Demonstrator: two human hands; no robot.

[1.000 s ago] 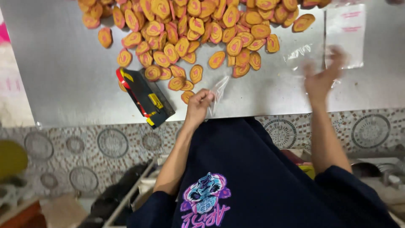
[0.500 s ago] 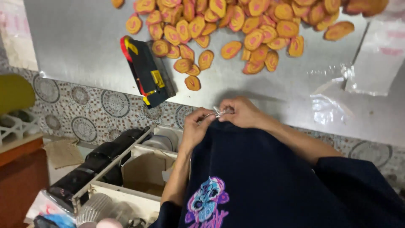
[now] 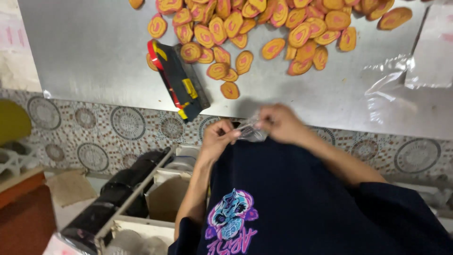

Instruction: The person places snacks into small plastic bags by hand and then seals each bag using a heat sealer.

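Hands meet at centre frame, just below the near edge of the metal table (image 3: 94,56). Left hand (image 3: 218,138) and right hand (image 3: 279,123) both pinch a small clear plastic bag (image 3: 250,132), crumpled and held between them against the dark shirt (image 3: 292,198). Left fingers curled in on the bag's left end; right fingers closed on its right end. Both grips closed on the bag. Contents of the bag cannot be told; the film is too small and glossy to read.

Table surface fills the upper part of the frame, grey and dull-shiny. Heap of oval orange-and-yellow slices (image 3: 264,23) with pinkish centres spread along the top centre and top right, a few strays lower down, the lowest one (image 3: 230,90) just above the hands. Black flat tool (image 3: 179,80) with red edge and yellow marks lies tilted at upper left-centre, its lower tip reaching the table edge, touching a couple of slices at its upper side.

Loose clear plastic sheets (image 3: 424,61) at upper right, lying flat on the table, well apart from the hands.

Patterned tile floor (image 3: 108,127) with round motifs below the table edge. Wooden crate (image 3: 155,198) with dark rolls at lower left. Shirt carries a pink and blue print at bottom centre.
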